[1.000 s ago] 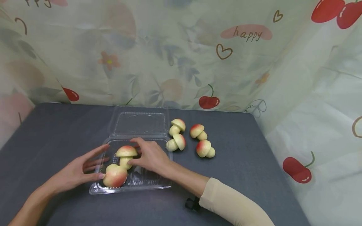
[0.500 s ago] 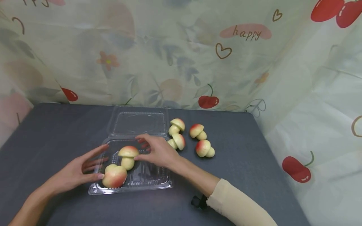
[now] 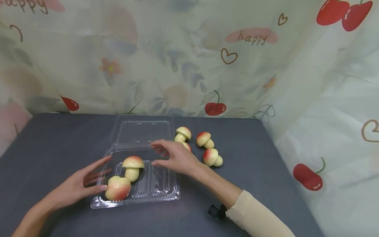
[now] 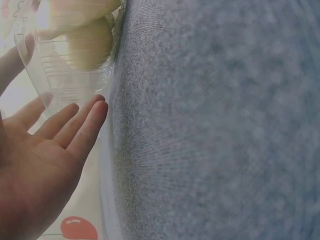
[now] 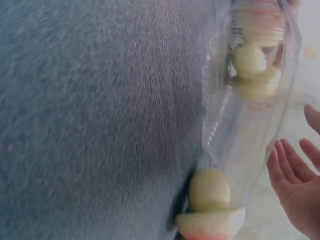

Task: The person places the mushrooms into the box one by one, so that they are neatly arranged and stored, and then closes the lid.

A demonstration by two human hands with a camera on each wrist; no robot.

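Note:
A clear plastic box [image 3: 157,197] lies with its lid folded back. In its left part sit two mushroom-shaped pieces, one with its stem toward the person [image 3: 132,163], the other a round red-tinged one [image 3: 117,189] at the near left. My left hand [image 3: 74,189] is at the box's left side, fingers spread, thumb by the round piece; the left wrist view shows its fingers [image 4: 87,130] beside the clear wall. Over the box's right part my right hand [image 3: 177,158] hovers with nothing in it, fingers apart, also visible in the right wrist view [image 5: 300,195].
Right of the box, several more mushroom-shaped pieces lie on the dark table [image 3: 251,197]: one at the back [image 3: 183,132], one partly behind my right hand [image 3: 187,146], two farther right [image 3: 204,139] [image 3: 212,157]. A patterned curtain [image 3: 148,49] hangs behind.
My right hand has drawn away to the right from the upright mushroom-shaped piece, which stays in the box. My left hand has stayed by the box's left side.

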